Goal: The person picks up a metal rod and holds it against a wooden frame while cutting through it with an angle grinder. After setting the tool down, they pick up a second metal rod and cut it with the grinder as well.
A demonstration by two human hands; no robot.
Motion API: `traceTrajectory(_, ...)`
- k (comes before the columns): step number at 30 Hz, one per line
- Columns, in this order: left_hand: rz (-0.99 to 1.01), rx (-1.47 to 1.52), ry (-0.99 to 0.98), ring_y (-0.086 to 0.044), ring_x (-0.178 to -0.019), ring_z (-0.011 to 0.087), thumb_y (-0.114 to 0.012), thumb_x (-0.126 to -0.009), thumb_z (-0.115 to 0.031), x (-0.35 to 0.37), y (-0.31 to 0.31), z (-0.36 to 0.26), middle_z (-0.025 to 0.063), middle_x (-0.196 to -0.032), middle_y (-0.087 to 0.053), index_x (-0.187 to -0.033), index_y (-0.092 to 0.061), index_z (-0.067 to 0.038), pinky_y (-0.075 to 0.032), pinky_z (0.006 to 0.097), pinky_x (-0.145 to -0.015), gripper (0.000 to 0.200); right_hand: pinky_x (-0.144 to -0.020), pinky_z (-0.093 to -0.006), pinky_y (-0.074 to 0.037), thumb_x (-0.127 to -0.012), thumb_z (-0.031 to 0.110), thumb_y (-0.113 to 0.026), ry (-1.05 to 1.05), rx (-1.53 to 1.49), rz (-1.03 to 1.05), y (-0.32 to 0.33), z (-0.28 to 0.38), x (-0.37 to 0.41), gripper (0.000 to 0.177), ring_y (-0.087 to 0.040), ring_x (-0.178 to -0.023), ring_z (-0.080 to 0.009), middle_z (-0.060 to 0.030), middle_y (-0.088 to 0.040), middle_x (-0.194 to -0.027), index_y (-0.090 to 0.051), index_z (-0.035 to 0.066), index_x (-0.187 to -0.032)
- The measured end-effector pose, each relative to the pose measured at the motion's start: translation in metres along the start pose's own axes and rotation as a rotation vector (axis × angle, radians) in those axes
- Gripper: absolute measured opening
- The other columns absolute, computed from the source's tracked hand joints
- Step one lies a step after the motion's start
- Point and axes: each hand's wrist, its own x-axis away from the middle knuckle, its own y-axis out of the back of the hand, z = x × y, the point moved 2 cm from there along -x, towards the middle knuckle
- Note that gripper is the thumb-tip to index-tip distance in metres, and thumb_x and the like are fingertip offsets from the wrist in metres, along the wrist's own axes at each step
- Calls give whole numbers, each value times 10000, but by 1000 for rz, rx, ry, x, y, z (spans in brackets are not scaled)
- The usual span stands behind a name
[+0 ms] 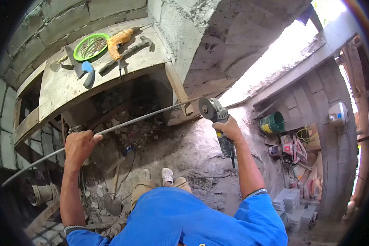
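Note:
My left hand (80,148) is closed around a long steel rebar (147,116), which slants from the lower left up to the concrete pillar's foot. In my right hand (229,130) is an angle grinder (224,143), gripped by its body with the cord hanging below. The dark cutting disc (207,108) faces left, right beside the rebar's far end and overlapping it in this view. No sparks show.
A wooden bench (53,96) at upper left bears an orange drill (119,41), a hammer (129,55), a handsaw and a green basin (76,53) of nails. Rubble (131,135) lies beneath. A green bucket (272,122) and stacked blocks (289,201) stand right. A cord crosses the floor.

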Motion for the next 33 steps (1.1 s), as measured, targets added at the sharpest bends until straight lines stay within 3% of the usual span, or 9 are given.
traceTrajectory(2,18,2,-21,-523,-541,338,-717,-868,-441,2,-1,4,161,-591,-505,-674,-554,-26,-405,453,-544,486,-803,-333,-526,-647,284,-821,26,-20,29,-1,5,4,514,-658,-852,-194,-108,-710,-948,-670,-31,-1025)
traceTrajectory(6,-22,8,-12,-579,-587,363,-728,-847,-437,0,7,3,164,-617,-557,-670,-574,-33,-434,461,-555,467,-811,-351,-532,-648,298,-811,55,-3,9,-12,14,-5,495,-676,-862,-222,-126,-721,-940,-674,-20,-1002)
traceTrajectory(12,-73,14,43,-605,-604,348,-758,-808,-433,20,-34,10,131,-623,-583,-658,-567,-60,-442,450,-545,445,-822,-367,-537,-660,355,-783,76,181,14,-36,43,-21,528,-694,-865,-282,-191,-723,-911,-683,-39,-997)
traceTrajectory(15,-220,-34,-60,-581,-582,323,-747,-811,-456,23,-37,12,91,-593,-553,-627,-537,-94,-429,436,-533,457,-831,-373,-535,-658,347,-786,82,244,71,-40,61,-21,520,-699,-878,-282,-185,-730,-928,-693,-33,-1000)
traceTrajectory(22,-214,0,-57,-596,-584,257,-739,-829,-456,24,-37,16,50,-593,-568,-620,-550,-121,-441,402,-556,437,-834,-375,-534,-649,356,-783,90,311,65,-49,69,-27,537,-701,-882,-284,-188,-730,-940,-701,-37,-1006)
traceTrajectory(33,-245,26,-71,-571,-582,231,-739,-823,-460,24,-43,22,29,-584,-523,-638,-550,-130,-429,382,-563,422,-811,-368,-535,-634,365,-795,70,309,67,-46,60,-32,579,-689,-853,-268,-176,-726,-935,-688,-34,-1040)
